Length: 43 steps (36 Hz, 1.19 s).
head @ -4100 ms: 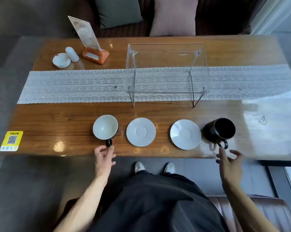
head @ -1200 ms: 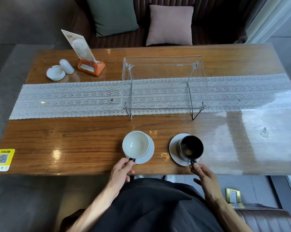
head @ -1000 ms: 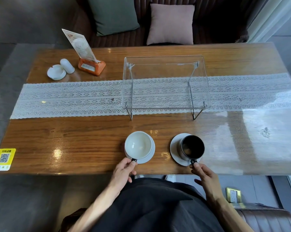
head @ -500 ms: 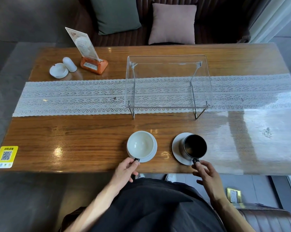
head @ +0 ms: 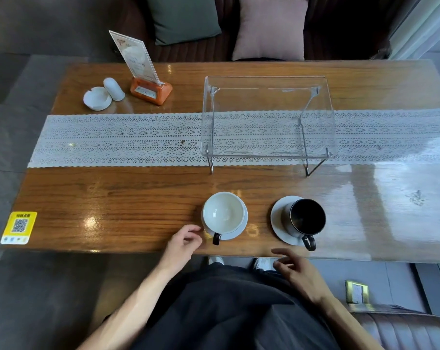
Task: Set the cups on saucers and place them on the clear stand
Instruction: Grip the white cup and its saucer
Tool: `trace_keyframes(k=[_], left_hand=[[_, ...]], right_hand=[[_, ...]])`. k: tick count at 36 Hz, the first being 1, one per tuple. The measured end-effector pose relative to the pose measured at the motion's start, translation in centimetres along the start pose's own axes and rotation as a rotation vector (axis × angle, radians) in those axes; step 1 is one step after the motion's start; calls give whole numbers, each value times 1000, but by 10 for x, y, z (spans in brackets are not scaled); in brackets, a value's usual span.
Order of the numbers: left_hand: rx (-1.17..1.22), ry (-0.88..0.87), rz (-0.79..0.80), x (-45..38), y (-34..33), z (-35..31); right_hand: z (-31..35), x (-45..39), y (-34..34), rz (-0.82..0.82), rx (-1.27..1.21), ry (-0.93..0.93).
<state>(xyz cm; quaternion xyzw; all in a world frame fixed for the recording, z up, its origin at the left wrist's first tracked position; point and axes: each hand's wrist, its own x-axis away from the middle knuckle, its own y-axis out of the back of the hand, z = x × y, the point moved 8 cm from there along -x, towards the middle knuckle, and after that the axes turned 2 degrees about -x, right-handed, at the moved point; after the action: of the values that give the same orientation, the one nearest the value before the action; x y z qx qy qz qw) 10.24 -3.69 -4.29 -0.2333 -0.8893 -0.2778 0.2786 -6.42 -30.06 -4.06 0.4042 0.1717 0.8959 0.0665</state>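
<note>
A glossy wooden table with a lace runner fills the view, the clear stand straddling the runner with nothing on it. Near the front edge, the white cup sits on its saucer and the black cup on its saucer. Half a second earlier both hands pinched the cup handles; now they have let go. The left hand, fingers loosely curled and holding nothing, lies just beside the white cup's saucer. The right hand has drawn back off the table edge, fingers spread and holding nothing.
</note>
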Motion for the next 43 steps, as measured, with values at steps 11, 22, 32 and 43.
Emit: trace_keyframes(k=[11, 22, 32, 43], left_hand=[[-534, -261, -123, -40, 20, -19], [-758, -326, -31, -66, 4, -27], [-775, -331, 19, -74, -1, -30], [-790, -354, 15, -76, -2, -31]], right_hand=[[80, -44, -24, -180, 361, 266], [102, -57, -43, -140, 326, 243], [101, -68, -42, -129, 116, 227], [102, -72, -43, -131, 145, 252]])
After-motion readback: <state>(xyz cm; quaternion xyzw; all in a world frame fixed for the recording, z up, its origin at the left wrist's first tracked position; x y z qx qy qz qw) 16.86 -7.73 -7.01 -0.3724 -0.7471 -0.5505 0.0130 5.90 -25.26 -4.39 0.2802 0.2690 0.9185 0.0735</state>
